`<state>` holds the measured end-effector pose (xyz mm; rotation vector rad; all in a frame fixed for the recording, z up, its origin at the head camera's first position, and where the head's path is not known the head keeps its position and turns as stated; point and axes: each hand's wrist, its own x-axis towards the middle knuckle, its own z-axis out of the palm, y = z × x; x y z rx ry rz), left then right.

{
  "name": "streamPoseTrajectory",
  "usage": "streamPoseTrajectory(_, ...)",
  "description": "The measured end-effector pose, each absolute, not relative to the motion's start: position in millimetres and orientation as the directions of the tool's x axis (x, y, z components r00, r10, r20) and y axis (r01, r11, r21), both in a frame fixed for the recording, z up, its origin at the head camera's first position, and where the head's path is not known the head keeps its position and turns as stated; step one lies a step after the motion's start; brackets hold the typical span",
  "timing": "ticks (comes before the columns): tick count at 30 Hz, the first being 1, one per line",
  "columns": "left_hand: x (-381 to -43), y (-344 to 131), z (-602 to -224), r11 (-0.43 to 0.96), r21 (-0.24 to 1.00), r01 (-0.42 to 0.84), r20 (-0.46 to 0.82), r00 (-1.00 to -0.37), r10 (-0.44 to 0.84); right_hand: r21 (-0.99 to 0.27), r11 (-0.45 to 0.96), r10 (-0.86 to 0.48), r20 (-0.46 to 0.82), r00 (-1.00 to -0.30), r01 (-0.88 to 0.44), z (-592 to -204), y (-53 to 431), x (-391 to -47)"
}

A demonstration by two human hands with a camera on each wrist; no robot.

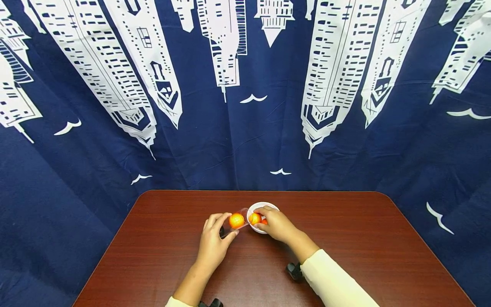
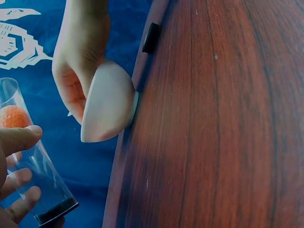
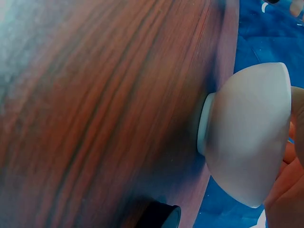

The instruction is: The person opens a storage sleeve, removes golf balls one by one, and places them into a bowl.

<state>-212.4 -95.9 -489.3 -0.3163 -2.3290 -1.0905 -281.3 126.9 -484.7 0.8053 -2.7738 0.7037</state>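
My left hand (image 1: 215,243) grips a clear tube (image 2: 45,166) with a black end cap (image 2: 57,213). Inside the tube is an orange ball (image 1: 236,220), close to the fingertips in the head view. The tube lies tilted, its open end towards a white bowl (image 1: 268,204). My right hand (image 1: 279,224) reaches over the bowl's rim, pinching a second orange ball (image 1: 255,218) between thumb and fingers near the tube's mouth. A redder ball (image 1: 264,221) shows in the bowl, partly hidden by that hand. Both wrist views show the bowl only from outside.
The bowl stands on a brown wooden table (image 1: 153,256), near its far side. A round black piece (image 3: 164,216) is on the table near the bowl, hidden in the head view. Behind the table hangs a blue cloth (image 1: 238,140) with white building prints.
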Motion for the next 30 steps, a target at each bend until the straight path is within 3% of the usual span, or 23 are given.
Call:
streamPoseTrajectory(20, -210.8, -93.4, -489.5, 0.628, 0.644, 0.436, 0.567, -0.824, -0.01, -0.415, 0.755, -0.456, 0.224, -0.861, -0.508, -480.0, 127.7, -280.6)
streamPoseTrajectory(30, -209.4, -95.1, -487.7, 0.628, 0.66, 0.413, 0.539, -0.842, -0.012, -0.528, 0.708, -0.371, 0.286, -0.883, -0.469, -473.0, 129.8, -279.6)
